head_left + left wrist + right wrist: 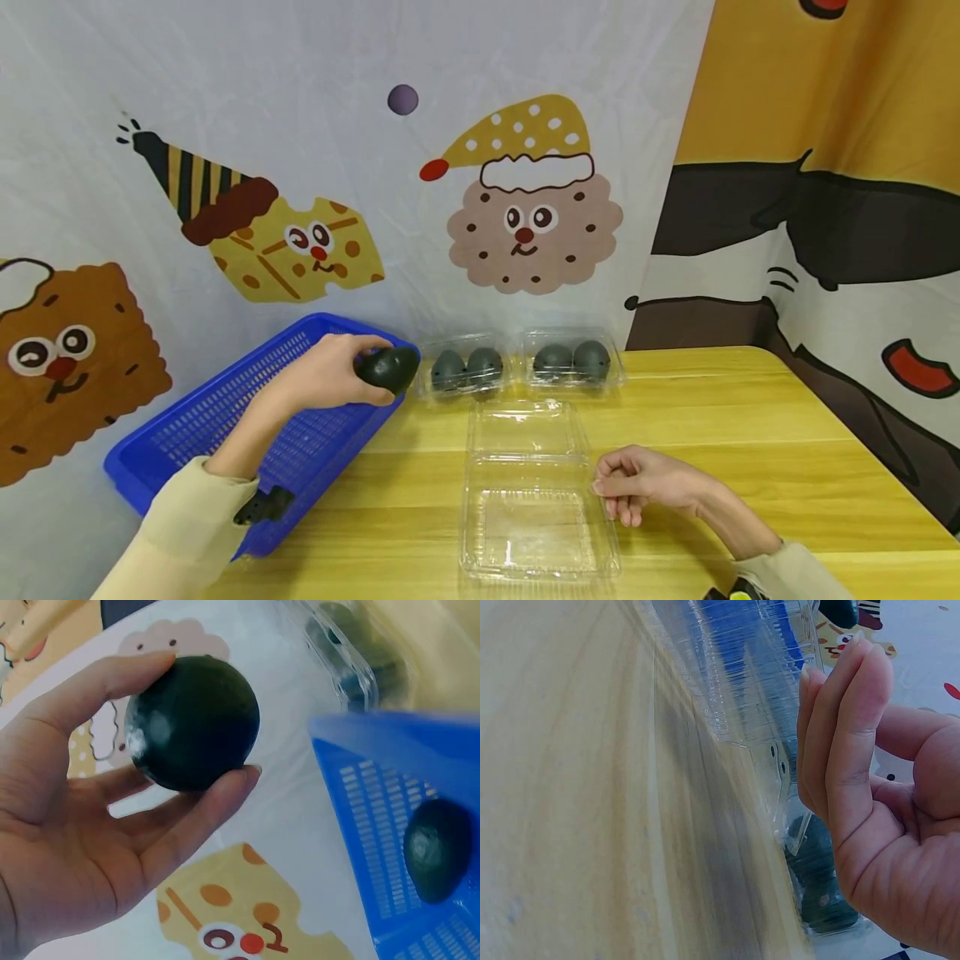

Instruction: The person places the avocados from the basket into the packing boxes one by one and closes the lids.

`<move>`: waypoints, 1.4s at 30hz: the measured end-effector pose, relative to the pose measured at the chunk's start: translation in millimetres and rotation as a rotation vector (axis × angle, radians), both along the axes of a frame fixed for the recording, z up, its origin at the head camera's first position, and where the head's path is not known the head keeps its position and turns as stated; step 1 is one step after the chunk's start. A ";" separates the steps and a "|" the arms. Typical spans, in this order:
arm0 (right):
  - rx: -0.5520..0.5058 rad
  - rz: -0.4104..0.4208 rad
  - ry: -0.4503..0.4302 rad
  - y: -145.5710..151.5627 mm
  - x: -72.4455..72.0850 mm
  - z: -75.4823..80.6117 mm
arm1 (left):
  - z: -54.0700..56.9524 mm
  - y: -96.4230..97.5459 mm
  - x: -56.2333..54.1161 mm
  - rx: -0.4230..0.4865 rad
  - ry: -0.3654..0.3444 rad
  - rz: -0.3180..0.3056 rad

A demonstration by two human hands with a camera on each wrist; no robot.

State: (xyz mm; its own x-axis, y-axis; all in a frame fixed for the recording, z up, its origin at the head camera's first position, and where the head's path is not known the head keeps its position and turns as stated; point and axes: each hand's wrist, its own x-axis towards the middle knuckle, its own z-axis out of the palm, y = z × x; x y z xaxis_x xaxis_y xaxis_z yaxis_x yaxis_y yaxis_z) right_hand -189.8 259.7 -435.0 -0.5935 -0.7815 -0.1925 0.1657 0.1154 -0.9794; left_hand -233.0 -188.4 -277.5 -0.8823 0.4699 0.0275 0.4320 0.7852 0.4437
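My left hand (330,371) grips a dark green avocado (388,369) above the right end of a blue plastic basket (180,433). The left wrist view shows this avocado (193,724) between thumb and fingers. Another avocado (439,851) lies in the basket. On the table an unfolded clear plastic clamshell box (532,533) lies flat, its lid half toward the wall. At the box's right edge, my right hand (652,483) pinches the rim between thumb and curled forefinger. Its thumb tip is hidden behind the fingers in the right wrist view.
Two closed clear boxes, a left one (467,367) and a right one (572,362), stand against the wall, each with avocados inside. The wooden table (750,433) runs to the right, where its edge meets a printed cloth (847,350). More printed cloth hangs behind.
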 end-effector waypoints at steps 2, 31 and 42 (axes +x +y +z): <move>-0.001 0.000 -0.001 0.0 -0.1 0.0 | 0.6 3.6 2.7 0.006 0.009 0.027; 0.006 -0.012 0.004 -1.3 1.1 1.6 | -15.9 49.4 43.9 0.099 0.025 0.072; 0.016 -0.017 0.006 -1.5 1.6 1.8 | -32.1 68.1 55.4 0.145 0.012 0.040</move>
State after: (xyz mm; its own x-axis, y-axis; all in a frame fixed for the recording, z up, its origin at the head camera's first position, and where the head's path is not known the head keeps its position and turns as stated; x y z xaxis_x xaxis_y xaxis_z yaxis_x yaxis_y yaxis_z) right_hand -188.2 258.2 -433.1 -0.6080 -0.7678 -0.2018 0.1623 0.1286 -0.9783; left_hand -177.6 -120.3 -309.6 -0.8994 0.4247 0.1031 0.4075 0.7298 0.5490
